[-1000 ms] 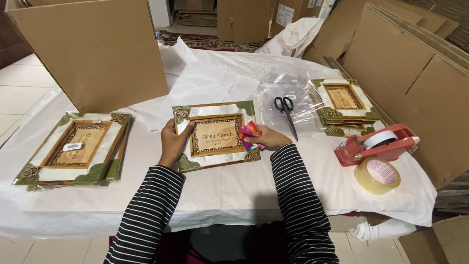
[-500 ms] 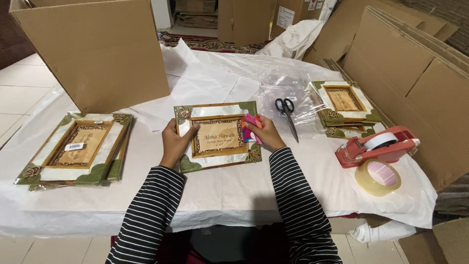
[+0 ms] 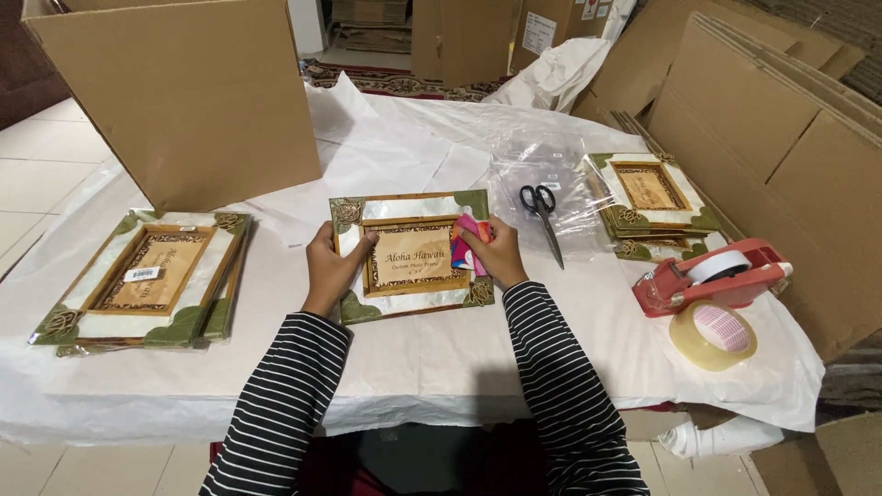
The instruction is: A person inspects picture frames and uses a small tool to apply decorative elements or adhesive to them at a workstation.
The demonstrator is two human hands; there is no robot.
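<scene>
A rectangular picture frame [image 3: 412, 257] lies flat on the white-covered table [image 3: 413, 358], straight in front of the person, between two stacks of like frames. It has a pale shiny border, green corners, a carved wooden inner rim and a tan card in the middle. The left hand [image 3: 333, 266] grips its left edge, thumb on top, fingers curled underneath. The right hand [image 3: 496, 255] presses a bunched pink and blue cloth [image 3: 467, 244] against the frame's right side, fingers closed round it.

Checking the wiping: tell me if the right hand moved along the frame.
Yes. The right hand with the cloth slid up the frame, from its lower right corner towards the scissors.
</scene>
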